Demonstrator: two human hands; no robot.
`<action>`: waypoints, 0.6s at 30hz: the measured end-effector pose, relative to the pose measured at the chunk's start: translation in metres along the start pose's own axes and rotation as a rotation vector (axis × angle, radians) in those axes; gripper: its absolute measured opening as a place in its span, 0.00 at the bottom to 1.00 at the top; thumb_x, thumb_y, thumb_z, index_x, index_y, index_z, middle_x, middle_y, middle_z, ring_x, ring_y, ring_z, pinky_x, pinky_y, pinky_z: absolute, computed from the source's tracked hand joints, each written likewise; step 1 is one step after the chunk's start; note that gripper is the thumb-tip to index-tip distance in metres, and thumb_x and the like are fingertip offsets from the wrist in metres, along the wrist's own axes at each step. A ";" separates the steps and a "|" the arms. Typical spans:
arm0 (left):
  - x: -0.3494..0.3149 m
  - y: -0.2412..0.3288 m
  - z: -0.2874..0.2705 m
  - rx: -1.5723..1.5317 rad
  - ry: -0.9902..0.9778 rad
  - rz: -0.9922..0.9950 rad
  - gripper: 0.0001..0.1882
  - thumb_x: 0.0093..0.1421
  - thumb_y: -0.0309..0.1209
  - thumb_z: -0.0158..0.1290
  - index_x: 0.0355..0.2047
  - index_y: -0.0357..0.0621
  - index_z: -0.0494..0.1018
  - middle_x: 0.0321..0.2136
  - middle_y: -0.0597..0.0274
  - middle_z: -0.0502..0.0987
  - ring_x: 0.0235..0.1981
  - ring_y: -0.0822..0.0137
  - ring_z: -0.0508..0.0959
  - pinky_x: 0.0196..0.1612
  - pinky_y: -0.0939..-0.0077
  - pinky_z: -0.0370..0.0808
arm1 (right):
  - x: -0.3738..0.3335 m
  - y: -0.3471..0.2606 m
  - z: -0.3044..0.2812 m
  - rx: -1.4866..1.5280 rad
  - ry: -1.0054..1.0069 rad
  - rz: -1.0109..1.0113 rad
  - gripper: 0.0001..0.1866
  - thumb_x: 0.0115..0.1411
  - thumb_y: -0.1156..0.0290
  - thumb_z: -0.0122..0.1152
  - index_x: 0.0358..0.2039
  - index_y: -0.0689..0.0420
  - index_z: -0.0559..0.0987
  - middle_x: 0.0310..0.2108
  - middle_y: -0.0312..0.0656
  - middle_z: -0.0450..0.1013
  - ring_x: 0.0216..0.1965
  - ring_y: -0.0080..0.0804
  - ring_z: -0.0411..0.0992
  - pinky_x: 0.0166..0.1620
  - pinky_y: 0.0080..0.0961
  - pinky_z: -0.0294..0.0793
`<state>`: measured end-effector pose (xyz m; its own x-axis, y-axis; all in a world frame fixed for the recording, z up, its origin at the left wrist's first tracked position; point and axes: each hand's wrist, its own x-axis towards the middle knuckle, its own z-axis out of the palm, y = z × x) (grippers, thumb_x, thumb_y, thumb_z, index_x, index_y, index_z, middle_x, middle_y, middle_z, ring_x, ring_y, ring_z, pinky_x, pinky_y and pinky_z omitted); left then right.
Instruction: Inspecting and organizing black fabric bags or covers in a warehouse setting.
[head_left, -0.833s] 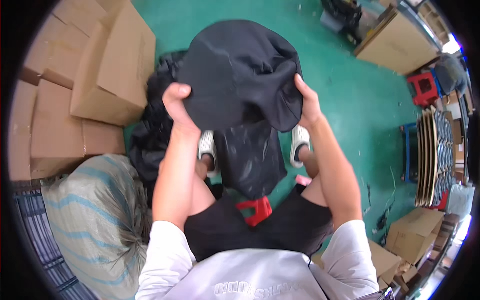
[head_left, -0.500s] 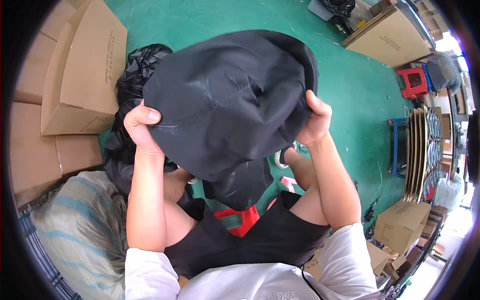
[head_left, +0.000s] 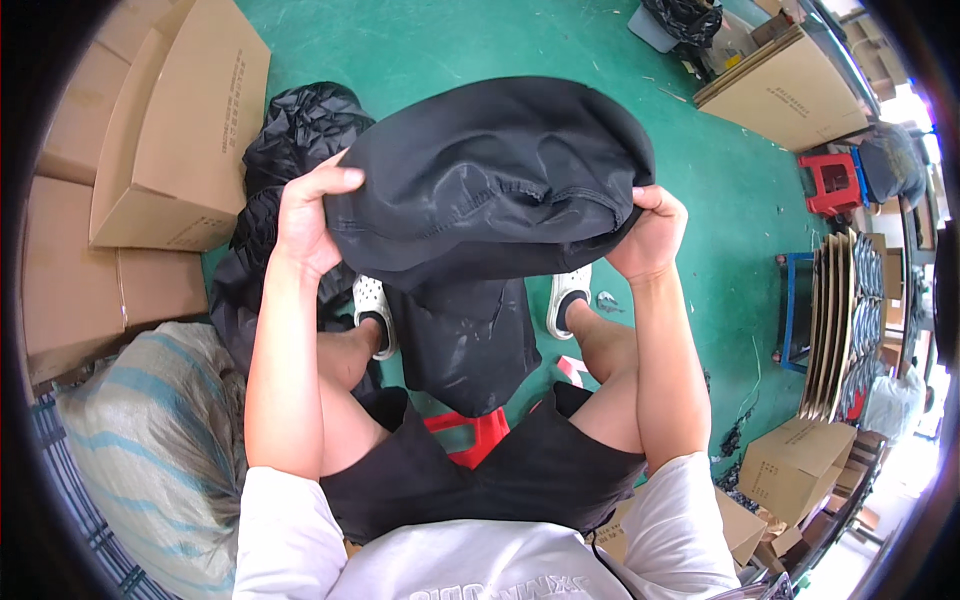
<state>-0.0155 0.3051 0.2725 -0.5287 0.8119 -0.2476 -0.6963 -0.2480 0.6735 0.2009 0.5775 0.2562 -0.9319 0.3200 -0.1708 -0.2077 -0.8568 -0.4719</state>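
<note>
A rounded black fabric cover (head_left: 480, 150), with a stitched seam and gathered folds, is stretched out in front of me above the floor. My left hand (head_left: 312, 215) grips its left edge, thumb on top and fingers mostly behind the cloth. On the opposite edge, my right hand (head_left: 650, 232) is closed with its thumb pressing the fabric. Below the cover, another black cloth piece (head_left: 465, 345) hangs between my legs over a red stool (head_left: 480, 436), of which only part shows. The cover's underside is hidden.
Crumpled black material (head_left: 300, 130) lies on the green floor (head_left: 720, 260) to the left, beside a large cardboard box (head_left: 190, 130). A stuffed woven sack (head_left: 150, 450) stands near my left arm. At right are a stack of upright boards (head_left: 835, 320) and a red stool (head_left: 832, 183).
The cover's near side has folded up, making it shorter from near to far and exposing more of the cloth below. Both hands have shifted slightly right, still gripping it.
</note>
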 end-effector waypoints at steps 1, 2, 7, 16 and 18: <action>0.001 -0.002 -0.001 0.038 -0.009 -0.076 0.28 0.50 0.24 0.52 0.54 0.31 0.68 0.45 0.52 0.78 0.44 0.63 0.79 0.51 0.70 0.74 | -0.001 0.002 -0.001 -0.040 0.033 -0.023 0.27 0.50 0.70 0.47 0.51 0.70 0.72 0.50 0.52 0.74 0.50 0.48 0.72 0.56 0.41 0.70; 0.000 -0.005 0.000 0.075 -0.019 -0.153 0.28 0.53 0.28 0.54 0.55 0.32 0.68 0.47 0.52 0.77 0.46 0.62 0.78 0.53 0.70 0.73 | -0.003 0.002 -0.003 -0.039 0.035 -0.016 0.27 0.50 0.70 0.47 0.51 0.70 0.72 0.50 0.52 0.74 0.50 0.48 0.72 0.56 0.41 0.70; -0.004 -0.017 -0.008 0.149 -0.172 -0.132 0.37 0.55 0.47 0.61 0.56 0.32 0.67 0.48 0.53 0.76 0.46 0.65 0.78 0.53 0.72 0.73 | -0.006 0.007 -0.002 0.026 -0.105 0.059 0.24 0.59 0.69 0.42 0.52 0.71 0.71 0.52 0.56 0.72 0.52 0.50 0.72 0.59 0.42 0.68; -0.012 -0.020 0.031 0.512 0.038 -0.129 0.25 0.50 0.28 0.63 0.47 0.30 0.72 0.38 0.56 0.80 0.38 0.67 0.80 0.47 0.74 0.74 | -0.002 0.014 0.007 0.026 -0.105 0.096 0.23 0.68 0.66 0.37 0.54 0.70 0.69 0.53 0.54 0.71 0.52 0.47 0.72 0.58 0.39 0.68; -0.001 -0.028 0.028 0.337 0.094 -0.146 0.19 0.57 0.31 0.61 0.45 0.32 0.74 0.37 0.56 0.80 0.37 0.68 0.80 0.44 0.74 0.76 | 0.000 0.013 0.006 0.024 -0.106 0.109 0.23 0.69 0.65 0.36 0.54 0.70 0.69 0.53 0.54 0.71 0.52 0.46 0.72 0.58 0.39 0.68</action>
<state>0.0187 0.3262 0.2735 -0.4891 0.7698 -0.4102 -0.5768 0.0673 0.8141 0.1963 0.5640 0.2552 -0.9752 0.1816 -0.1269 -0.1100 -0.8940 -0.4344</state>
